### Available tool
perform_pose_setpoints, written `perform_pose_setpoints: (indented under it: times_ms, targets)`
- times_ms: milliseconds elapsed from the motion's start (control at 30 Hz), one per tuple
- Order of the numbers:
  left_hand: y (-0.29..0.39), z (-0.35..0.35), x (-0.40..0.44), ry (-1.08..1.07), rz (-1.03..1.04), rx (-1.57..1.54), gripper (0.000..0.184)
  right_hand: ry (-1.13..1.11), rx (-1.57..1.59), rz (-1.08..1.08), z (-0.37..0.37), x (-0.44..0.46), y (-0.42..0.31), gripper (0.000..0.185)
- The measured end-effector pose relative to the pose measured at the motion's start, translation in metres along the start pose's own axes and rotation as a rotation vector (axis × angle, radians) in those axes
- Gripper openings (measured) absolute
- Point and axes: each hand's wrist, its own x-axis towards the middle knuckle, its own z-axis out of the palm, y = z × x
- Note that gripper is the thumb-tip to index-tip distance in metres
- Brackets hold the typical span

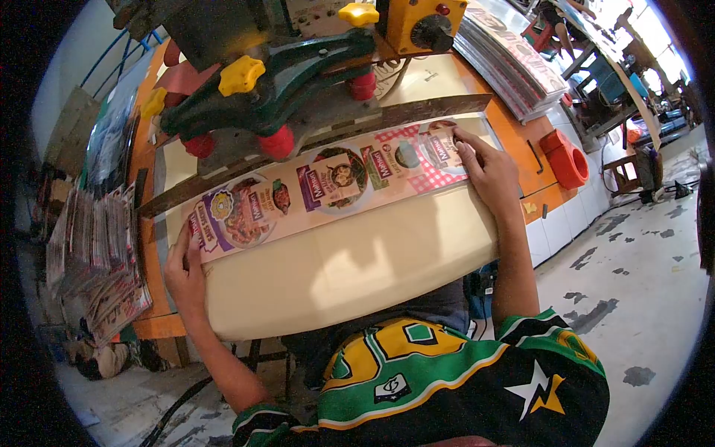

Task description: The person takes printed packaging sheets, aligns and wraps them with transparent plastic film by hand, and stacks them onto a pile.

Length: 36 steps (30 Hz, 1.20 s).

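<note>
A long printed strip (298,190) with food pictures lies flat on the cream work surface (357,261), its far edge along a dark metal bar (313,141). My left hand (185,272) holds the strip's left end, thumb on top. At the right end, my right hand (484,167) grips the strip's corner, with the thumb and fingers closed on it. Just beyond the bar stands a dark green machine frame (298,82) with yellow knobs (242,75) and red round feet (277,141).
Stacked printed sheets stand at the left (97,238) and at the back right (514,63). An orange-red ring-shaped part (564,159) and a black hex key (535,156) lie right of my right hand. A yellow control box (424,28) tops the machine. Another person is at the upper right.
</note>
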Motion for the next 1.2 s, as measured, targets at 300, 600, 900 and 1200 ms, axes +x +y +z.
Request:
perform_pose_setpoints:
  times_ms: [300,600,900,1200]
  targets:
    - [0.005,-0.006,-0.009,0.100,-0.060,-0.167,0.057,0.050,0.149,0.055,-0.001,-0.003,0.000,0.035]
    - [-0.003,-0.010,-0.010,0.239,0.103,-0.307,0.084,0.227,0.641,-0.213,0.002,-0.003,0.009,0.053]
    - [0.010,-0.003,-0.006,0.242,0.248,-0.463,0.093,0.151,0.830,-0.353,0.002,-0.010,0.001,0.069]
    - [-0.016,-0.008,-0.012,-0.256,0.347,0.128,0.048,-0.342,0.083,-0.367,0.000,-0.007,0.001,0.059]
